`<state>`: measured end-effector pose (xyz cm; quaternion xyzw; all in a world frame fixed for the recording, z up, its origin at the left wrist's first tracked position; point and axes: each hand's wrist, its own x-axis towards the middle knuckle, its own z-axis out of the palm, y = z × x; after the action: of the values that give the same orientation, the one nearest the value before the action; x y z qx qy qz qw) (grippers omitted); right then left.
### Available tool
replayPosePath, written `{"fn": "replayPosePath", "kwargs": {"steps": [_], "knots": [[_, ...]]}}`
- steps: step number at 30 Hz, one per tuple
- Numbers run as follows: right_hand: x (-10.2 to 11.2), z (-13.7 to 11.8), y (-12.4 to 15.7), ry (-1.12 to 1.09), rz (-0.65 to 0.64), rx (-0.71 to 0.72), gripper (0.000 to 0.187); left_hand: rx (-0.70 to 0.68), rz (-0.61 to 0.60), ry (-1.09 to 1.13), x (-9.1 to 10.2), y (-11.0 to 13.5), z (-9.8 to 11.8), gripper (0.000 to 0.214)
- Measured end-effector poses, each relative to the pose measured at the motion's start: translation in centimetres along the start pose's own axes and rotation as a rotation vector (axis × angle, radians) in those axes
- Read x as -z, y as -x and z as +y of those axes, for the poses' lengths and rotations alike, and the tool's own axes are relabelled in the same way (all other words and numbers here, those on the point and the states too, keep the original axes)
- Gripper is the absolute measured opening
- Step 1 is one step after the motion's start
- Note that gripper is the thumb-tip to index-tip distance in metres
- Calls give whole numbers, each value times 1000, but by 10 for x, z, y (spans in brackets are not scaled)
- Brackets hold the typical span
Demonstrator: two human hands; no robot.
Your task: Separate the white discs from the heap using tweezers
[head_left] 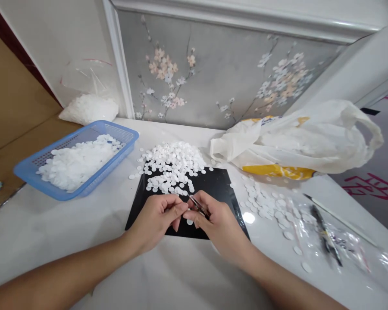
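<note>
My left hand (158, 217) is closed in a pinch, thumb against forefinger, and whatever lies between the fingertips is hidden. Beside it, my right hand (220, 219) grips a slim dark tool with a shiny pointed end (198, 206), possibly tweezers. The fingertips of both hands meet over a black sheet (184, 231). A heap of small round white discs (176, 157) covers the sheet's far part and spills onto the table behind. One loose white disc (189, 222) lies on the sheet between my hands.
To the left stands a blue plastic basket (60, 196) holding many white discs, with a clear bag of white pieces (90, 107) behind. At right lie a white plastic bag (297, 142), scattered discs (261, 200), a black pen-like tool (325, 234) and a pale thin stick (345, 224).
</note>
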<state>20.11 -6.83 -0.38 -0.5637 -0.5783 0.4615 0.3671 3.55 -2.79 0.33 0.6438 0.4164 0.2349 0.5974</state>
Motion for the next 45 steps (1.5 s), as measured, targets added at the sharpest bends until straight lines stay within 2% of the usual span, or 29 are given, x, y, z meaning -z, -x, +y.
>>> {"fn": "replayPosePath", "kwargs": {"steps": [3, 7, 11, 15, 20, 24, 29, 36, 38, 40, 42, 45], "knots": [[-4, -2, 5, 52, 48, -2, 21, -12, 10, -36, 1, 1, 0, 40], [-5, -3, 7, -17, 48, 13, 25, 9, -12, -28, 1, 1, 0, 37], [-1, -6, 6, -173, -34, -4, 26, 61, -67, 114, 0, -1, 0, 39], [3, -9, 7, -343, -119, -67, 26, 98, -45, 202, 8, -4, -2, 41], [4, -9, 10, -398, -126, -114, 30, 75, -89, 124, 15, -4, 0, 36], [3, -10, 11, -391, -138, -133, 31, -21, -81, -11, 11, 2, 5, 33], [4, -12, 11, -351, -161, -143, 33, -41, -111, -177, 8, 8, 11, 33], [0, -12, 11, -430, -203, -161, 30, -7, -163, -87, 7, 6, 5, 37], [4, -13, 10, -371, -207, -148, 30, 8, -160, -82, 7, 5, 4, 37], [18, -13, 8, -198, -177, -116, 28, 21, -127, -115, 8, 4, 2, 39], [44, -7, 6, 114, -76, -72, 25, 14, -57, -194, 12, 2, 1, 41], [96, 12, 2, 551, 76, -58, 27, -34, 28, -323, 23, -2, -1, 35]]}}
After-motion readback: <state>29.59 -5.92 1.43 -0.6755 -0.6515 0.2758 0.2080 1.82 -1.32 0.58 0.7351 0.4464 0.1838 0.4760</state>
